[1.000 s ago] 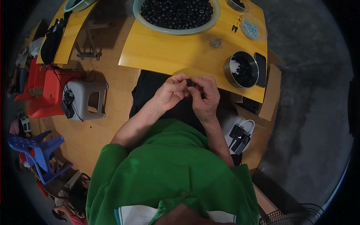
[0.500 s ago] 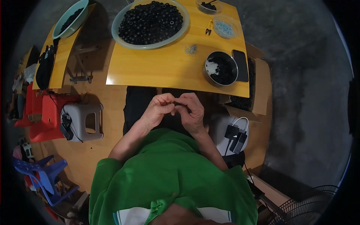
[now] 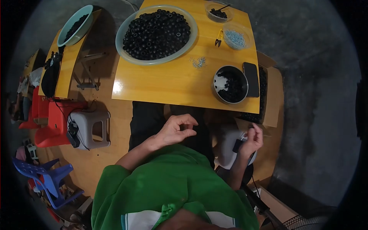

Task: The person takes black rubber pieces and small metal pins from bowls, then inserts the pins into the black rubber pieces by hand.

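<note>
My left hand (image 3: pixel 178 130) is over my lap, in front of the table edge. Its fingers curl, with a gap between thumb and forefinger, and nothing shows in it. Out to the right, my right hand (image 3: pixel 253 141) is closed in a pinch beside the cardboard box (image 3: pixel 272 97). A small dark piece (image 3: pixel 251 127) shows at its fingertips, too small to make out clearly. Black ring-like parts (image 3: pixel 251 117) lie in the box. On the table (image 3: pixel 153 90), a metal bowl (image 3: pixel 230 84) holds small black pieces and something white.
A big basin (image 3: pixel 119 36) of black rings stands on the table. Around it are small pale-blue pieces (image 3: pixel 198 62), a tub of them (image 3: pixel 234 38), yellow snips (image 3: pixel 219 37), a phone (image 3: pixel 251 79) and another small tub (image 3: pixel 218 12). A grey stool (image 3: pixel 92 128) stands left.
My hands, together over my lap before, are now apart. The right one has swung right toward the box, while the left stays over my lap. The view has shifted slightly.
</note>
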Demonstrator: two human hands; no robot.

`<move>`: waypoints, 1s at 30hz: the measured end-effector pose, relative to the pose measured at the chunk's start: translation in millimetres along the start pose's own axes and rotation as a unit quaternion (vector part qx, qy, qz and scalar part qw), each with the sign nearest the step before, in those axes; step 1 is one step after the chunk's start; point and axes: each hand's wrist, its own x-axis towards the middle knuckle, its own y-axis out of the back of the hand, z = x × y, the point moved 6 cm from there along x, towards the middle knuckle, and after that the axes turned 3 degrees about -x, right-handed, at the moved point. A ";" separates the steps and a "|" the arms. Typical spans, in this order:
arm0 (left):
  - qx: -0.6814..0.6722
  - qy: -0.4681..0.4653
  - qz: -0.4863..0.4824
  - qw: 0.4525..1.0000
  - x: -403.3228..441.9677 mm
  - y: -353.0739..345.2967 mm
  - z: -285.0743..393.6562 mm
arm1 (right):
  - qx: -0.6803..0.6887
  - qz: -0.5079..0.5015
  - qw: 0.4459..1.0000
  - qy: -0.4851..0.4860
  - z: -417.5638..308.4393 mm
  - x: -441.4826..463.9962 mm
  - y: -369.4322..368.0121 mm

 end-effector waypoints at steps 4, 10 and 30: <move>0.074 -0.096 0.133 0.984 0.3 46.5 24.4 | -0.161 0.083 0.983 -0.018 64.1 58.2 57.8; 0.353 -0.197 0.306 0.862 18.3 145.8 103.3 | -0.105 0.113 0.988 0.008 11.8 63.0 19.8; 0.165 -0.102 0.179 0.964 95.1 202.9 86.2 | -0.152 -0.277 0.927 0.202 -59.3 0.7 -218.0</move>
